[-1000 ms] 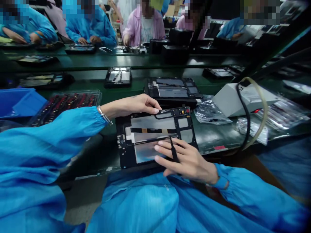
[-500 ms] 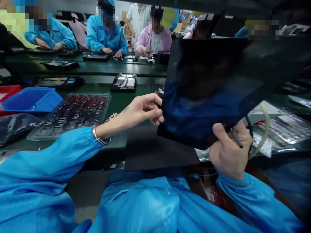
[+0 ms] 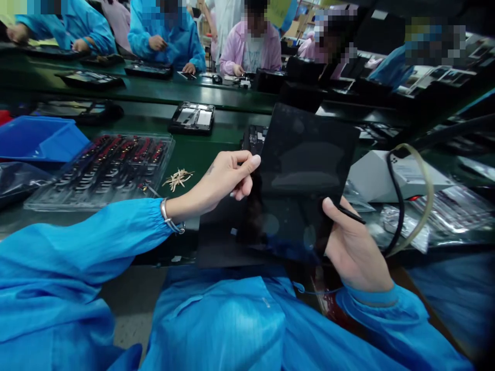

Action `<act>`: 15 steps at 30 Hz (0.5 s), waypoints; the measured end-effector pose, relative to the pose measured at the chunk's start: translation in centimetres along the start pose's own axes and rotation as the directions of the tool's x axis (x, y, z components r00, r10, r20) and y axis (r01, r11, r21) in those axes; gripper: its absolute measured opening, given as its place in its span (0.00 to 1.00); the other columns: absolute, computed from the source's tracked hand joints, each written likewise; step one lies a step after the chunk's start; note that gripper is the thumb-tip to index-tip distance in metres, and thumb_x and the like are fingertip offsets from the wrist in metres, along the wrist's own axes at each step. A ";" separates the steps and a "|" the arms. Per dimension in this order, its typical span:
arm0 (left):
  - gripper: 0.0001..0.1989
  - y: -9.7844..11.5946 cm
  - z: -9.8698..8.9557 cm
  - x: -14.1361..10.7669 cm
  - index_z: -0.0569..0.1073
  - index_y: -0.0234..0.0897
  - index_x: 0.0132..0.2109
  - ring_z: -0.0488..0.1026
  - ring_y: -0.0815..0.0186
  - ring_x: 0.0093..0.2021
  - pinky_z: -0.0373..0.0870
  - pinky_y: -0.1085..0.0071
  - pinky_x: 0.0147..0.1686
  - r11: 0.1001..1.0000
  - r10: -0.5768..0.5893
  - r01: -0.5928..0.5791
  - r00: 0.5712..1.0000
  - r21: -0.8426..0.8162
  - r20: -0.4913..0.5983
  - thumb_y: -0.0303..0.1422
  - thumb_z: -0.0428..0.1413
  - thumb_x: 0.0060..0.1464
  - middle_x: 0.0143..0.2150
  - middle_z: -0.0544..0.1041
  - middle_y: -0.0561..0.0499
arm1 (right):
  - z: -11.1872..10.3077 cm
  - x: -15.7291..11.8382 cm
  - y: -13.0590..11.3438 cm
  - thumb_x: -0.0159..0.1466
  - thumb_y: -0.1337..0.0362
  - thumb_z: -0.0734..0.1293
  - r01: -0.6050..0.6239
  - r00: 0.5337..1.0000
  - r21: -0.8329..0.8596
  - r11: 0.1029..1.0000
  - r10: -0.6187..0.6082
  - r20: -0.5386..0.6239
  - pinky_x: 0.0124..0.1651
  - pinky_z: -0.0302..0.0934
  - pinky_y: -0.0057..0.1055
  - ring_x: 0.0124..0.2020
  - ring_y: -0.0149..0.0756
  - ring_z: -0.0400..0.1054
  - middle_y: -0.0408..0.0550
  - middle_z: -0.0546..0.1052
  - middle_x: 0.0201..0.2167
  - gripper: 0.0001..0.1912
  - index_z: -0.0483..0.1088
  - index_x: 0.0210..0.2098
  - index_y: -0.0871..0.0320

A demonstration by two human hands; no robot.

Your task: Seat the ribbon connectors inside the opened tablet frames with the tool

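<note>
A dark glossy panel (image 3: 305, 165) is held up over a black mat (image 3: 220, 247). My right hand (image 3: 358, 245) grips its lower right edge, with the thumb on the front; a thin dark tool (image 3: 351, 214) also sticks out from this hand. At the panel's left edge, my left hand (image 3: 230, 178) is closed, thumb against the index finger. What that pinch holds, if anything, is too small to make out. Behind the panel's left side, a black device (image 3: 256, 136) is partly hidden.
To the left are a clear tray of small parts (image 3: 104, 170), a blue bin (image 3: 42, 138) and a pile of thin strips (image 3: 178, 179). An opened device (image 3: 192, 117) lies ahead. A grey box (image 3: 402, 175) with hoses stands right. People work across the line.
The panel has swung lower and leftward and tilted, so it appears smaller and the grey box shows. My right hand has shifted slightly left. My left hand remains at the panel's left edge.
</note>
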State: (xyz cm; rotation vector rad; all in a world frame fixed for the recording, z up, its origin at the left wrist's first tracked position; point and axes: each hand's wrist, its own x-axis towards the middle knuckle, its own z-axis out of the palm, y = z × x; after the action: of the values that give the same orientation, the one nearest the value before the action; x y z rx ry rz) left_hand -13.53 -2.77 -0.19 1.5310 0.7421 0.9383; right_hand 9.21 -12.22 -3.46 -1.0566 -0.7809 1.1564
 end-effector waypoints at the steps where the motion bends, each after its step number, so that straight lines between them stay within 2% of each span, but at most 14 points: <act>1: 0.19 -0.1 0.0 0.1 0.61 0.36 0.30 0.60 0.79 0.14 0.52 0.84 0.15 1.000 -0.015 0.015 1.000 -0.006 0.001 0.38 0.54 0.69 0.16 0.69 0.57 | -0.1 0.0 0.1 0.63 0.63 0.72 -0.030 0.999 0.007 1.000 0.030 0.019 0.64 0.68 0.42 0.61 0.41 0.71 0.41 0.78 0.57 0.16 0.76 0.51 0.47; 4: 0.20 -0.4 -0.1 0.2 0.60 0.36 0.30 0.60 0.80 0.14 0.51 0.84 0.15 0.998 -0.057 0.057 0.998 -0.010 -0.002 0.38 0.53 0.69 0.16 0.69 0.57 | -0.3 0.1 0.3 0.64 0.62 0.70 -0.044 0.997 -0.001 0.999 0.044 0.057 0.63 0.69 0.42 0.61 0.43 0.72 0.40 0.78 0.58 0.16 0.76 0.51 0.45; 10: 0.20 -0.7 -0.2 0.5 0.60 0.35 0.29 0.59 0.80 0.13 0.49 0.83 0.15 0.994 -0.110 0.110 0.994 0.001 -0.013 0.37 0.53 0.70 0.16 0.68 0.57 | -0.2 0.2 0.6 0.65 0.60 0.70 -0.054 0.997 -0.051 0.997 0.057 0.051 0.62 0.71 0.43 0.58 0.43 0.74 0.41 0.79 0.56 0.16 0.76 0.52 0.45; 15: 0.21 -0.9 -0.4 0.6 0.60 0.35 0.29 0.60 0.80 0.13 0.49 0.82 0.16 0.992 -0.122 0.122 0.992 0.017 -0.009 0.38 0.54 0.69 0.16 0.69 0.56 | -0.1 0.0 0.6 0.63 0.62 0.71 -0.086 0.996 0.010 0.996 0.085 0.023 0.63 0.70 0.42 0.59 0.43 0.73 0.41 0.78 0.58 0.19 0.75 0.54 0.45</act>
State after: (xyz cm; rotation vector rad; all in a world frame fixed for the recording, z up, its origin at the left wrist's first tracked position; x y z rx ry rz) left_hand -13.54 -1.92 -0.93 1.4802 0.8424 0.8491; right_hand 9.08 -12.17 -4.01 -1.0777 -0.7519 1.2461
